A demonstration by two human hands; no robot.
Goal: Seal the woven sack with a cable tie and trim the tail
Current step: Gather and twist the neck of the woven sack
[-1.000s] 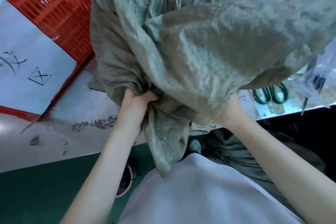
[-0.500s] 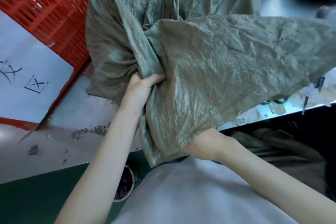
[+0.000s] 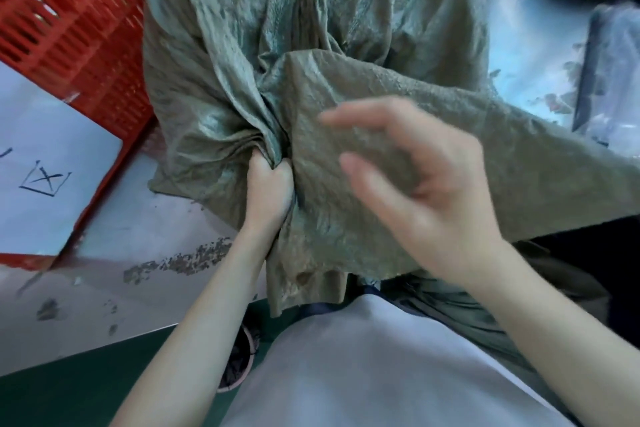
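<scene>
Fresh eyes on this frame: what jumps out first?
The crumpled green woven sack fills the centre and top, its neck bunched in the left hand just left of centre. The right hand is open and blurred in front of the sack's loose flap, holding nothing. A red plastic crate stands at upper left on the worn table.

White sheet (image 3: 52, 163): a hand-drawn black square with an X inside; a further black stroke at the left edge, unreadable.
</scene>
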